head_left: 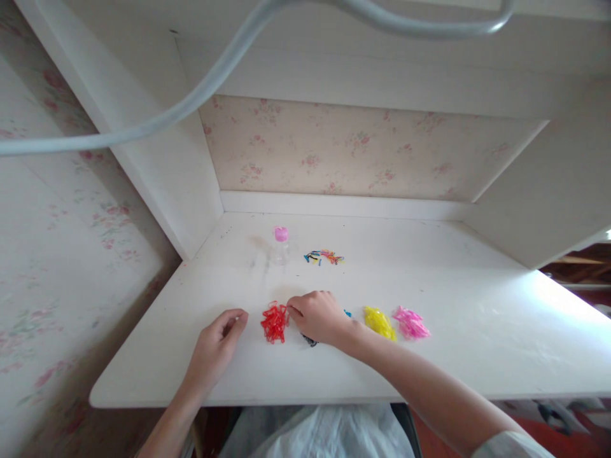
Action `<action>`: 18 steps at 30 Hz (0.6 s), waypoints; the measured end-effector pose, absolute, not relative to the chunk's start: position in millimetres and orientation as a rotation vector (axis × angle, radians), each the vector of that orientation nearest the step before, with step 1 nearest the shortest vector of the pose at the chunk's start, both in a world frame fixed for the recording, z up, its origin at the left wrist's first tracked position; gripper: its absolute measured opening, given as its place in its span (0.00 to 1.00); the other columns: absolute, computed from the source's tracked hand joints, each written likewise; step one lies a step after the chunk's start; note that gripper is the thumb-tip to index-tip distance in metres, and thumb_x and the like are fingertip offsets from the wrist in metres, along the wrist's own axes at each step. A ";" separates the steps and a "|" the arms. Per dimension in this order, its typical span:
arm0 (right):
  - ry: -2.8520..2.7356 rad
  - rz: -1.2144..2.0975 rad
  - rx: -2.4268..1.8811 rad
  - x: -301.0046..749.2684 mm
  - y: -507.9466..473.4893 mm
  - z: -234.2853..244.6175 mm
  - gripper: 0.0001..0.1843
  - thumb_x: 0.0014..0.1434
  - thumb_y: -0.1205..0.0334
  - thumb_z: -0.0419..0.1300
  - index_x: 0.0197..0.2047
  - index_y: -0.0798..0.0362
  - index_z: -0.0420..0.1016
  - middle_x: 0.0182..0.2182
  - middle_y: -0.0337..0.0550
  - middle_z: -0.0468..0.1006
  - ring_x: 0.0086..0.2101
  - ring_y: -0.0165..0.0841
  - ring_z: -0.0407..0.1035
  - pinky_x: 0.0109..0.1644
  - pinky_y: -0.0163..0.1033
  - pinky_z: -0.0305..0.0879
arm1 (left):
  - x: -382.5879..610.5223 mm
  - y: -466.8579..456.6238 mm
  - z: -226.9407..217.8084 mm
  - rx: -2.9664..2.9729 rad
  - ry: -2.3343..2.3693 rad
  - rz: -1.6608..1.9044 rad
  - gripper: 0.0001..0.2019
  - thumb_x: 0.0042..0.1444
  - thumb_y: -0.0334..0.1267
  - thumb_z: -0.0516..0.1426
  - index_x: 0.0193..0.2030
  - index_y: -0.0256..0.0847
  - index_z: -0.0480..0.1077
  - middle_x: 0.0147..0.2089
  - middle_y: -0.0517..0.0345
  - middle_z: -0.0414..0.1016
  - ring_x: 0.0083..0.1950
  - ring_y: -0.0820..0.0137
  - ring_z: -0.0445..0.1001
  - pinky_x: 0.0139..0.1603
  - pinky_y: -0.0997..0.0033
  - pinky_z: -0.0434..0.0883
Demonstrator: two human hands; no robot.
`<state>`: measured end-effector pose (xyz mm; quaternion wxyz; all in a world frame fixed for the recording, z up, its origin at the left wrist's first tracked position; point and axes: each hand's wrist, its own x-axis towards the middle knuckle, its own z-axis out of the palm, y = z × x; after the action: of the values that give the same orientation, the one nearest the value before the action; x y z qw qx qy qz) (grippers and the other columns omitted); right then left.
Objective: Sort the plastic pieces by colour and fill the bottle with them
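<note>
My right hand point(317, 316) reaches across the table with its fingertips pinched at the right edge of a pile of small red loops point(274, 323), which look like little elastic bands or clips. What the pinch holds, if anything, is too small to tell. Under that hand a black pile point(310, 340) shows only in part, and a bit of blue point(348, 313) peeks out past the wrist. My left hand point(218, 337) rests left of the red pile, apart from it, fingers curled and thumb against the forefinger; nothing can be made out in it.
A yellow pile point(379, 323) and a pink pile point(412, 323) lie to the right, beside my right forearm. Farther back are a mixed-colour pile point(325, 257) and a clear bottle with a pink cap point(281, 245). A pale cable point(191, 102) hangs across the top.
</note>
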<state>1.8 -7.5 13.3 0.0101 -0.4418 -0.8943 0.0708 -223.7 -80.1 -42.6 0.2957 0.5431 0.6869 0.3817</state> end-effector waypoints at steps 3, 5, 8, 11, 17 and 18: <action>-2.860 0.192 -1.411 -2.8 -9.5 10.7 0.18 0.62 0.59 0.44 0.33 0.49 0.75 0.31 0.43 0.79 0.30 0.34 0.72 0.32 0.35 0.55 | -223.9 -79.8 -42.2 1.444 1.835 1.012 0.17 0.57 0.53 0.52 0.41 0.42 0.71 0.35 0.60 0.75 0.37 0.66 0.72 0.34 0.73 0.65; -2.863 0.190 -1.418 -1.0 -10.4 11.3 0.18 0.61 0.59 0.45 0.32 0.49 0.75 0.30 0.43 0.79 0.30 0.33 0.72 0.32 0.35 0.55 | -223.6 -79.6 -42.3 1.447 1.836 1.012 0.18 0.57 0.53 0.52 0.41 0.42 0.71 0.35 0.60 0.75 0.37 0.67 0.72 0.34 0.73 0.65; -2.768 0.197 -1.461 10.8 -11.8 16.6 0.19 0.61 0.59 0.45 0.29 0.49 0.76 0.28 0.42 0.79 0.29 0.32 0.71 0.32 0.34 0.54 | -222.5 -79.8 -42.0 1.463 1.836 1.011 0.18 0.57 0.53 0.52 0.41 0.42 0.72 0.32 0.61 0.74 0.33 0.68 0.71 0.33 0.74 0.65; -2.561 0.282 -1.535 34.6 -15.1 23.5 0.19 0.61 0.58 0.46 0.31 0.47 0.77 0.25 0.39 0.78 0.27 0.30 0.69 0.30 0.33 0.54 | -221.1 -80.8 -40.1 1.481 1.843 1.009 0.18 0.57 0.53 0.51 0.40 0.41 0.72 0.29 0.62 0.73 0.30 0.69 0.70 0.31 0.74 0.65; -1.822 0.442 -1.764 119.1 -24.4 11.7 0.20 0.59 0.47 0.50 0.35 0.48 0.80 0.17 0.36 0.72 0.20 0.28 0.65 0.28 0.32 0.57 | -217.6 -78.5 -32.9 1.508 1.854 0.968 0.19 0.57 0.53 0.51 0.40 0.41 0.72 0.32 0.59 0.75 0.34 0.67 0.72 0.32 0.73 0.66; -1.678 0.427 -1.819 137.2 -26.5 5.4 0.22 0.57 0.44 0.51 0.36 0.49 0.80 0.18 0.36 0.73 0.20 0.28 0.65 0.27 0.32 0.57 | -215.4 -76.7 -30.2 1.514 1.853 0.955 0.18 0.57 0.53 0.51 0.40 0.41 0.72 0.33 0.59 0.76 0.35 0.67 0.73 0.33 0.73 0.66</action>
<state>137.2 -26.5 5.4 0.3098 -0.6886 -0.6354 0.1616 -215.4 -76.7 -30.2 0.2788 0.5643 0.6907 0.3560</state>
